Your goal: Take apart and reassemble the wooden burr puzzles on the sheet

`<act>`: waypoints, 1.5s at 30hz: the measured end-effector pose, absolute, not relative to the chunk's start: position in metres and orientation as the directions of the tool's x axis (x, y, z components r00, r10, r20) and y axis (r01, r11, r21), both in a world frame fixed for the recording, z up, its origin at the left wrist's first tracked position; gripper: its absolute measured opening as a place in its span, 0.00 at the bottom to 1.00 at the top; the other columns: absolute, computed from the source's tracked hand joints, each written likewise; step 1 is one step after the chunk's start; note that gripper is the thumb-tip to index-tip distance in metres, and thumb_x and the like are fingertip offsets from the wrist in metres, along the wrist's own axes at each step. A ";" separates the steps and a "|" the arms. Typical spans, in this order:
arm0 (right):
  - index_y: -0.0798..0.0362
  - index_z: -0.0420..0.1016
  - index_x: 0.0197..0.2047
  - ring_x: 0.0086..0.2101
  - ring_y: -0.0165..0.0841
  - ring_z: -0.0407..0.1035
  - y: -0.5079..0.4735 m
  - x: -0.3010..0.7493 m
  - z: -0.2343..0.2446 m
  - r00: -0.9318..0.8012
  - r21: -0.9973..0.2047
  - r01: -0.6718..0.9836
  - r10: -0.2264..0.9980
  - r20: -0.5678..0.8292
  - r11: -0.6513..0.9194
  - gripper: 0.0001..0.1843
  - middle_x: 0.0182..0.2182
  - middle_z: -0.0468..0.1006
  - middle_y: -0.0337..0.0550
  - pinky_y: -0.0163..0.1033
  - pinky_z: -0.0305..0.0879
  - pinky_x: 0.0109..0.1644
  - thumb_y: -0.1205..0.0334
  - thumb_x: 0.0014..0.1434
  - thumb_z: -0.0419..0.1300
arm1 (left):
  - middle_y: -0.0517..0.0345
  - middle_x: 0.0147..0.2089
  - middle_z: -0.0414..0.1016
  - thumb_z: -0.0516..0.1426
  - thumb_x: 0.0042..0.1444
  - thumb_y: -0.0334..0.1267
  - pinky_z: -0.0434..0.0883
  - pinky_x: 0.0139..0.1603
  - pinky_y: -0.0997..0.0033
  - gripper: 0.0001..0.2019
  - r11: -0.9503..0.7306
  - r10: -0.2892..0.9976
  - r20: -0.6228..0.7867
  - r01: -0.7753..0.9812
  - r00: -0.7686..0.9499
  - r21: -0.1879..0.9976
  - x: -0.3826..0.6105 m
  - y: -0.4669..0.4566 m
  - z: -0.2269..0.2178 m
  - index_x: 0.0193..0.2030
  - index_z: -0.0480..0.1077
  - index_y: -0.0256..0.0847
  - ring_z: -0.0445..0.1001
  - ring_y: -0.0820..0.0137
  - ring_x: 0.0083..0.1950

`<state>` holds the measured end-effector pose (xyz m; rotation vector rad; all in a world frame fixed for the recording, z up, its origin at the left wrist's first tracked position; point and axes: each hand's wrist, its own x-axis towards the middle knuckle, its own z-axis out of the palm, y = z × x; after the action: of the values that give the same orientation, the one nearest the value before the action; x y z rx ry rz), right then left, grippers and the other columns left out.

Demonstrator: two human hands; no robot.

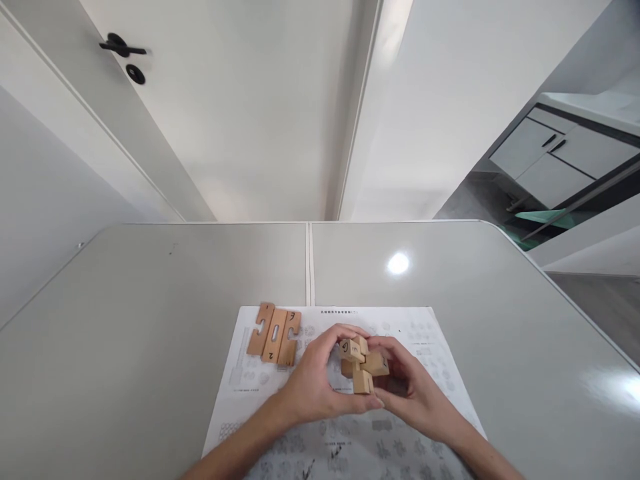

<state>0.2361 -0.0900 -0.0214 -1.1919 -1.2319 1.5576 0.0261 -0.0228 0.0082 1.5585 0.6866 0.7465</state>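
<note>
Both hands hold a partly joined wooden puzzle point(361, 365) of crossed notched blocks just above a printed instruction sheet point(425, 333). My left hand point(315, 383) curls around its left side, with fingers over the top and thumb under it. My right hand point(410, 387) grips the right side. Three loose flat notched wooden pieces point(274, 333), marked with handwritten numbers, lie side by side at the sheet's upper left corner, a little left of my left hand.
The sheet lies on a grey table point(150, 320) made of two halves with a seam point(309, 267) down the middle. Behind the table stand a white wall and a door with a black handle point(121, 47). Grey cabinets point(560, 157) stand at the far right.
</note>
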 end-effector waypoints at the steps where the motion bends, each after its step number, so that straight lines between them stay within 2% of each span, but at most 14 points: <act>1: 0.44 0.66 0.63 0.45 0.42 0.76 -0.090 0.236 -0.021 -0.245 -0.977 -0.040 0.950 -0.194 -0.210 0.28 0.46 0.80 0.47 0.44 0.75 0.46 0.52 0.64 0.71 | 0.47 0.61 0.75 0.76 0.46 0.47 0.73 0.62 0.55 0.33 -0.122 0.785 0.093 0.006 0.612 0.992 0.026 -0.023 0.008 0.55 0.68 0.45 0.76 0.54 0.61; 4: 0.45 0.67 0.62 0.44 0.41 0.75 -0.090 0.237 -0.021 -0.263 -0.975 -0.055 0.945 -0.193 -0.214 0.27 0.45 0.79 0.47 0.44 0.75 0.46 0.51 0.65 0.70 | 0.47 0.62 0.74 0.77 0.46 0.46 0.72 0.63 0.53 0.34 -0.160 0.779 0.131 -0.007 0.613 0.987 0.026 -0.024 0.005 0.57 0.68 0.47 0.75 0.53 0.63; 9: 0.47 0.72 0.58 0.34 0.37 0.74 -0.089 0.239 -0.023 -0.240 -0.980 -0.003 0.951 -0.194 -0.200 0.20 0.36 0.79 0.41 0.42 0.72 0.39 0.47 0.68 0.67 | 0.48 0.61 0.73 0.76 0.47 0.45 0.74 0.60 0.55 0.34 -0.173 0.781 0.145 -0.013 0.608 0.985 0.026 -0.023 0.005 0.57 0.67 0.47 0.75 0.55 0.61; 12: 0.45 0.69 0.64 0.34 0.34 0.73 -0.087 0.241 -0.018 -0.292 -0.974 -0.086 0.940 -0.178 -0.211 0.27 0.42 0.79 0.44 0.39 0.73 0.36 0.46 0.68 0.67 | 0.48 0.60 0.73 0.76 0.48 0.45 0.75 0.59 0.54 0.34 -0.205 0.776 0.182 -0.031 0.604 0.978 0.026 -0.023 0.004 0.58 0.67 0.48 0.75 0.54 0.61; 16: 0.39 0.55 0.74 0.26 0.28 0.74 -0.084 0.248 -0.013 -0.500 -0.913 -0.268 0.855 -0.142 -0.308 0.41 0.57 0.76 0.54 0.38 0.74 0.31 0.36 0.66 0.65 | 0.47 0.65 0.69 0.78 0.44 0.47 0.71 0.67 0.48 0.39 -0.288 0.743 0.252 -0.044 0.620 0.957 0.024 -0.023 0.000 0.63 0.70 0.53 0.70 0.49 0.67; 19: 0.37 0.51 0.76 0.26 0.28 0.76 -0.084 0.249 -0.016 -0.553 -0.865 -0.333 0.821 -0.143 -0.376 0.44 0.58 0.75 0.56 0.37 0.74 0.29 0.33 0.66 0.63 | 0.48 0.67 0.67 0.78 0.42 0.49 0.68 0.70 0.45 0.43 -0.310 0.707 0.269 -0.055 0.654 0.949 0.023 -0.022 -0.004 0.65 0.70 0.57 0.67 0.48 0.70; 26: 0.41 0.60 0.70 0.28 0.30 0.75 -0.084 0.245 -0.015 -0.503 -0.853 -0.364 0.850 -0.158 -0.374 0.36 0.44 0.79 0.47 0.34 0.71 0.28 0.37 0.67 0.65 | 0.48 0.64 0.68 0.78 0.42 0.51 0.69 0.68 0.46 0.42 -0.314 0.714 0.282 -0.067 0.640 0.947 0.023 -0.021 -0.002 0.65 0.72 0.58 0.69 0.49 0.67; 31: 0.42 0.67 0.68 0.30 0.29 0.73 -0.081 0.246 -0.011 -0.452 -0.841 -0.408 0.879 -0.152 -0.355 0.31 0.48 0.74 0.47 0.34 0.72 0.28 0.42 0.67 0.67 | 0.47 0.62 0.69 0.78 0.41 0.52 0.69 0.67 0.48 0.39 -0.285 0.770 0.267 -0.062 0.580 0.957 0.022 -0.020 -0.002 0.61 0.73 0.52 0.71 0.49 0.64; 35: 0.45 0.71 0.66 0.31 0.32 0.75 -0.081 0.247 -0.017 -0.495 -0.779 -0.449 0.848 -0.189 -0.436 0.25 0.41 0.75 0.44 0.35 0.75 0.28 0.47 0.70 0.65 | 0.47 0.61 0.69 0.77 0.45 0.53 0.70 0.65 0.50 0.37 -0.245 0.793 0.262 -0.105 0.550 0.964 0.021 -0.018 -0.005 0.61 0.72 0.50 0.72 0.52 0.62; 39: 0.50 0.72 0.64 0.30 0.34 0.75 -0.080 0.248 -0.021 -0.525 -0.689 -0.529 0.829 -0.194 -0.496 0.23 0.34 0.77 0.44 0.35 0.76 0.28 0.46 0.73 0.59 | 0.48 0.60 0.69 0.75 0.48 0.52 0.71 0.64 0.51 0.35 -0.246 0.811 0.288 -0.149 0.509 0.958 0.020 -0.017 -0.006 0.61 0.70 0.50 0.72 0.53 0.62; 42: 0.50 0.73 0.63 0.34 0.38 0.77 -0.079 0.248 -0.019 -0.541 -0.634 -0.572 0.821 -0.186 -0.521 0.23 0.35 0.78 0.47 0.35 0.76 0.26 0.44 0.74 0.56 | 0.48 0.60 0.69 0.75 0.48 0.54 0.71 0.63 0.51 0.35 -0.244 0.791 0.272 -0.125 0.548 0.962 0.021 -0.017 -0.003 0.60 0.71 0.49 0.73 0.53 0.60; 45: 0.50 0.75 0.60 0.31 0.35 0.76 -0.080 0.247 -0.016 -0.542 -0.673 -0.535 0.819 -0.192 -0.511 0.22 0.38 0.77 0.46 0.31 0.71 0.21 0.44 0.72 0.60 | 0.48 0.59 0.70 0.75 0.46 0.55 0.73 0.61 0.51 0.35 -0.247 0.759 0.259 -0.103 0.598 0.963 0.022 -0.018 0.000 0.59 0.72 0.50 0.74 0.53 0.59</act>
<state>0.2466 -0.0796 -0.0159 -0.6369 -0.7088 2.0976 0.0219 -0.0177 -0.0004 1.6265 0.5569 0.8952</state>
